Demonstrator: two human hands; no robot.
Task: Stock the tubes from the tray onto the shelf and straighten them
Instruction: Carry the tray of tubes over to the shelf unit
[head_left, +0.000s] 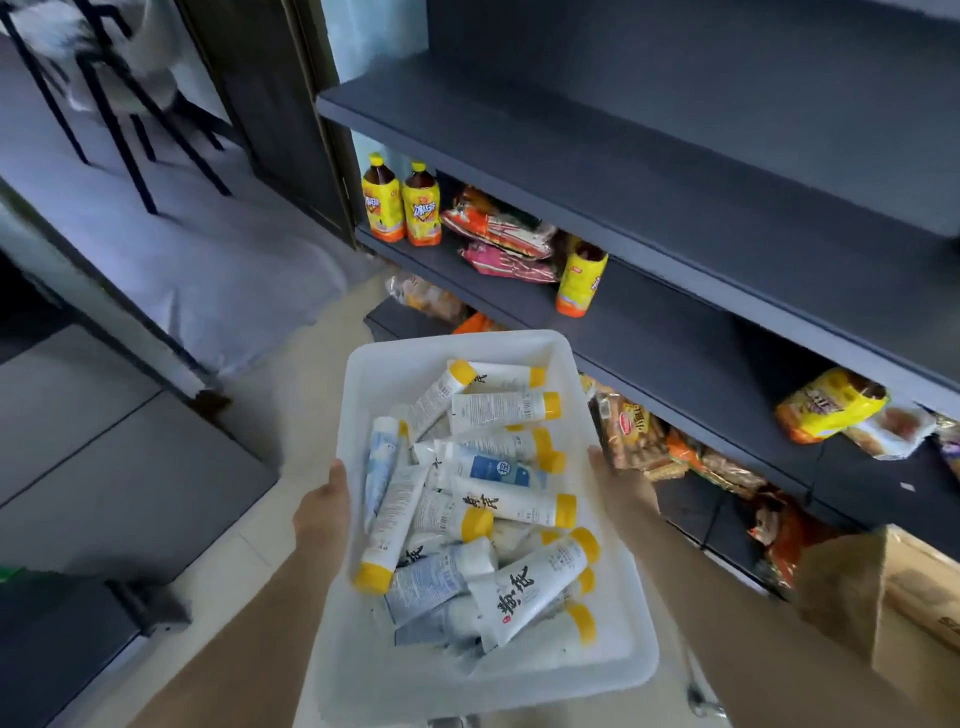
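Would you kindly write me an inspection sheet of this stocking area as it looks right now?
Surface: dark shelf, upper board bare in view; lower boards hold goods.
Job's things: white tray carried in front of the shelf, heaped with white tubes with yellow caps, lying crisscross; none on the shelf yet.
Clutter: three yellow-labelled bottles and snack packets on the middle board; more packets lower down; cardboard box at the right.
Hands: left hand grips the tray's left rim, right hand its right rim.
Cables: nothing seen.
Surroundings: tiled floor, dark chair legs upper left, dark door frame beside the shelf.
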